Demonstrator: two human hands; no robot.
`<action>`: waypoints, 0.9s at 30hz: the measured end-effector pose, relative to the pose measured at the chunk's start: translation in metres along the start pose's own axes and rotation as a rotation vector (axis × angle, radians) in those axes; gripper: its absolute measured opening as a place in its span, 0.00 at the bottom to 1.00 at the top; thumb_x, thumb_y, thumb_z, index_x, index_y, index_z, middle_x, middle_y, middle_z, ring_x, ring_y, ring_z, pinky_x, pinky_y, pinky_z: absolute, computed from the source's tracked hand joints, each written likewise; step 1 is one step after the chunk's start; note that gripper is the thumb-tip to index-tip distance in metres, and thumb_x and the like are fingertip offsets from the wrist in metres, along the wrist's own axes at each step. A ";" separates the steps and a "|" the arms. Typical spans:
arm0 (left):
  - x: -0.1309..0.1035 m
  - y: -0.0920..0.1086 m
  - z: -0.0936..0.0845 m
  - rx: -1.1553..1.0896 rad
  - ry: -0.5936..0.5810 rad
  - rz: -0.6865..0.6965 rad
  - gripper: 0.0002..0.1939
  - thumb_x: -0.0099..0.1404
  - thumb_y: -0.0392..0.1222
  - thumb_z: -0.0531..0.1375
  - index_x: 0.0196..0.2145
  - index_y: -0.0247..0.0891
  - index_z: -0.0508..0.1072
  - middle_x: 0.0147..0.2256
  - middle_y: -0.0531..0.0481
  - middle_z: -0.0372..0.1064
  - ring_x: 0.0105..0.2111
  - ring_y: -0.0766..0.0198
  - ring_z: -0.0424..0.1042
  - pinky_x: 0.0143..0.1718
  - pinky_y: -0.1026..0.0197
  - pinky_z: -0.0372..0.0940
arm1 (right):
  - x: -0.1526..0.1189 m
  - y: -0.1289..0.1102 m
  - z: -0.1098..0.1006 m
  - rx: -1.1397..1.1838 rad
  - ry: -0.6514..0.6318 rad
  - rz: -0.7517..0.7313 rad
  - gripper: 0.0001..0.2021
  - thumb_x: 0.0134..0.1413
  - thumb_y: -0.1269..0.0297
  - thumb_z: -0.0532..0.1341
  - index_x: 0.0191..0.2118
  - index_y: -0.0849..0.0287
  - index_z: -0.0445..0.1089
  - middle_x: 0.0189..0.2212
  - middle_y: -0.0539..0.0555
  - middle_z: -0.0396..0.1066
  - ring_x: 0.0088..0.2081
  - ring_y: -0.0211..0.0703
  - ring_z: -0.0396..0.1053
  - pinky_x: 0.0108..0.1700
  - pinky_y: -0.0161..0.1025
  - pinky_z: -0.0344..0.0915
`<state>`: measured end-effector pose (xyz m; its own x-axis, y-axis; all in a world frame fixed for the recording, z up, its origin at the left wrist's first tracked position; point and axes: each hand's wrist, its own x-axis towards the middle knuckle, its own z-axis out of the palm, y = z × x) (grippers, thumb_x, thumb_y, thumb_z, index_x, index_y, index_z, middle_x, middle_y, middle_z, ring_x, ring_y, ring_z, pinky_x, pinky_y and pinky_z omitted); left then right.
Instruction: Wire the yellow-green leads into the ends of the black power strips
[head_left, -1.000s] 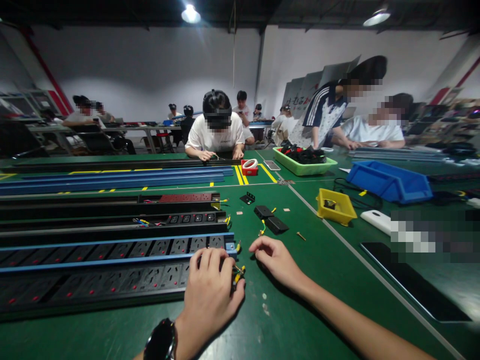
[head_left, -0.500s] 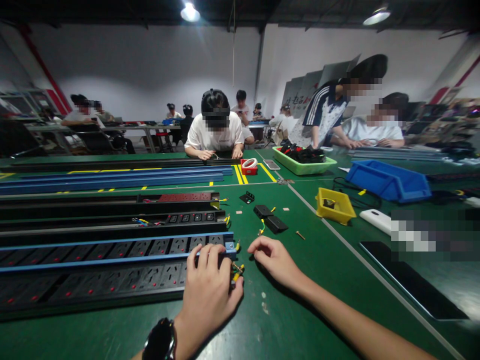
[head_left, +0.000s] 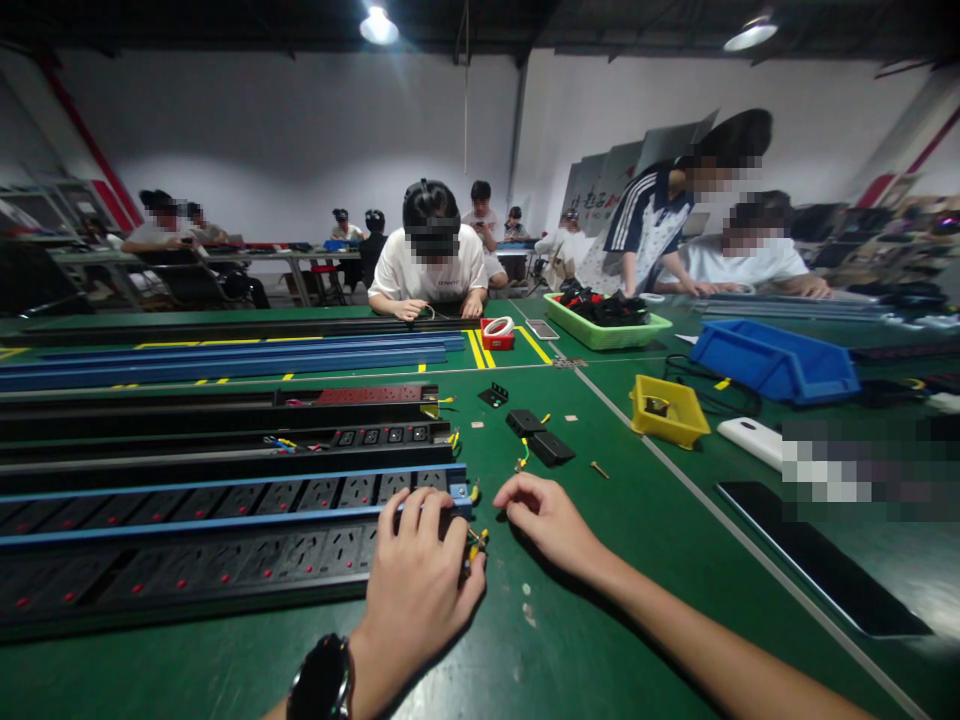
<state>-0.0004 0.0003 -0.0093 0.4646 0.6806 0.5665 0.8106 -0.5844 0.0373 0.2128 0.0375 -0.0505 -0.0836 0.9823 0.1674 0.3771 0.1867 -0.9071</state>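
Observation:
My left hand [head_left: 424, 565] is wrapped over the right end of the nearest black power strip [head_left: 247, 565], fingers across its top and thumb at its near side. A yellow-green wire end [head_left: 478, 541] with a metal terminal pokes out beyond those fingers. Just to the right, my right hand [head_left: 546, 515] hovers close to that end, its fingers curled and thumb tucked in; whatever is between the fingertips, if anything, is hidden. Directly behind lies a blue-edged power strip [head_left: 300, 495], with its own yellow-green wire [head_left: 475, 490] at the end.
Farther back lie black strip housings [head_left: 225, 440] and blue rails [head_left: 225, 362]. Black end pieces [head_left: 551, 446] and a screw [head_left: 598, 469] lie ahead. Rightward are a yellow bin [head_left: 670, 415], blue bin [head_left: 776, 360], green basket [head_left: 607, 325] and dark flat panel [head_left: 817, 560]. Co-workers sit or stand beyond.
My hands have barely moved; both stay at the strip's right end. On the right, a seated co-worker's arm has shifted outward.

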 end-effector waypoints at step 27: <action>-0.003 -0.002 0.005 -0.050 0.040 0.044 0.10 0.69 0.45 0.59 0.38 0.39 0.78 0.55 0.44 0.74 0.59 0.47 0.67 0.64 0.42 0.54 | -0.001 -0.002 0.001 0.002 -0.006 -0.011 0.12 0.49 0.77 0.57 0.33 0.59 0.78 0.27 0.49 0.73 0.29 0.39 0.66 0.32 0.34 0.59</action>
<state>-0.0013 0.0018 -0.0149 0.4842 0.6357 0.6012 0.7700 -0.6359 0.0522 0.2113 0.0364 -0.0490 -0.0936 0.9801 0.1748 0.3740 0.1973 -0.9062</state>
